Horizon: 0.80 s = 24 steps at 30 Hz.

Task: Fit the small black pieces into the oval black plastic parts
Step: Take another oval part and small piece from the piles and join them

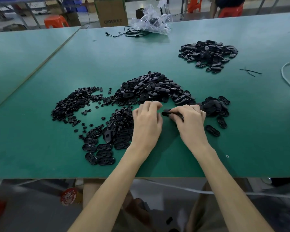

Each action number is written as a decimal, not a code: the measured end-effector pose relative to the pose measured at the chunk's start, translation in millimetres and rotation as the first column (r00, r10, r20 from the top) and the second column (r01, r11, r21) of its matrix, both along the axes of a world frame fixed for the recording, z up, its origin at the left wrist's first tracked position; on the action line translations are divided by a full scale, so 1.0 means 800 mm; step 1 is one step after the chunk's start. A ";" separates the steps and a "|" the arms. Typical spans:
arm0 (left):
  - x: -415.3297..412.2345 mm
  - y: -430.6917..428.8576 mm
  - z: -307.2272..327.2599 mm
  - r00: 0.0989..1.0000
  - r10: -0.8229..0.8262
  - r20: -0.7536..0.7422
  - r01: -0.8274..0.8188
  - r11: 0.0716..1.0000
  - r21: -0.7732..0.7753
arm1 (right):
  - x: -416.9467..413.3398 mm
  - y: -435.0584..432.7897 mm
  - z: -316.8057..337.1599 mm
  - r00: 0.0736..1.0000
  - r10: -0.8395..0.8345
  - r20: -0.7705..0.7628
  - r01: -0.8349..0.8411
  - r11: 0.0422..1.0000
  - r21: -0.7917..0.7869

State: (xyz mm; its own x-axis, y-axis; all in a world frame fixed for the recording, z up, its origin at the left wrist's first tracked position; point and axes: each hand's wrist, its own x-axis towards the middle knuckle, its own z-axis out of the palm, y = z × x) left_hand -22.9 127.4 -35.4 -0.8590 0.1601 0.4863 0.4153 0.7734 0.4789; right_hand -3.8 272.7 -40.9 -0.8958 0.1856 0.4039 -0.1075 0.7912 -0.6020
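My right hand [190, 122] grips an oval black plastic part [168, 113] edge-on, just above the green table. My left hand [147, 120] hovers beside it with fingers curled, fingertips close to the part's left end; whether it holds a small piece is hidden. A spread of small black round pieces [74, 104] lies to the left. A big heap of oval parts [154, 88] sits just beyond my hands. More oval parts [104, 148] lie flat in front of the small pieces.
A second heap of oval parts [208, 54] lies far right, a smaller one [214, 106] beside my right hand. A clear plastic bag [151, 20] and black cable [129, 33] sit at the table's far edge. A white cord [288, 76] curves at the right.
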 end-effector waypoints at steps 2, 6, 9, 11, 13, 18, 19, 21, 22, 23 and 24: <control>0.000 -0.001 -0.001 0.978 0.207 0.004 -0.207 0.975 -0.076 | -0.001 0.001 0.000 1.000 -0.022 0.001 0.022 0.999 -0.043; -0.005 0.001 -0.002 0.904 0.379 0.199 -0.326 0.911 -0.253 | -0.003 0.002 -0.002 1.000 -0.021 -0.006 0.021 0.998 -0.056; -0.007 0.002 -0.007 0.906 0.357 0.227 -0.280 0.909 -0.310 | -0.003 0.003 -0.003 1.000 -0.029 -0.004 0.029 0.997 -0.069; -0.007 0.000 -0.010 0.927 0.319 0.196 -0.261 0.926 -0.271 | -0.004 0.004 -0.003 1.000 -0.031 -0.002 0.031 0.996 -0.082; -0.008 -0.003 -0.010 0.950 0.270 0.161 -0.238 0.952 -0.191 | -0.004 0.005 -0.003 1.000 -0.027 -0.004 0.026 0.996 -0.086; -0.006 -0.005 -0.004 0.981 0.137 0.141 -0.135 0.991 -0.018 | -0.003 0.004 -0.002 1.000 -0.010 -0.020 0.009 0.996 -0.093; -0.005 -0.006 -0.003 0.983 0.113 0.148 -0.118 0.993 0.024 | -0.003 0.004 -0.001 1.000 -0.007 -0.021 0.005 0.995 -0.097; -0.005 -0.006 0.000 0.984 0.078 0.160 -0.100 0.986 0.136 | -0.003 0.003 0.000 1.000 -0.001 -0.024 -0.002 0.995 -0.104; -0.004 -0.007 0.001 0.983 0.071 0.167 -0.102 0.977 0.185 | -0.002 0.003 0.000 1.000 0.002 -0.025 -0.004 0.994 -0.109; -0.004 -0.007 0.003 0.982 0.067 0.174 -0.105 0.969 0.222 | -0.002 0.003 0.001 1.000 0.003 -0.023 -0.005 0.993 -0.116; -0.004 -0.007 0.003 0.981 0.063 0.181 -0.108 0.962 0.249 | -0.002 0.003 0.001 1.000 0.003 -0.021 -0.006 0.992 -0.124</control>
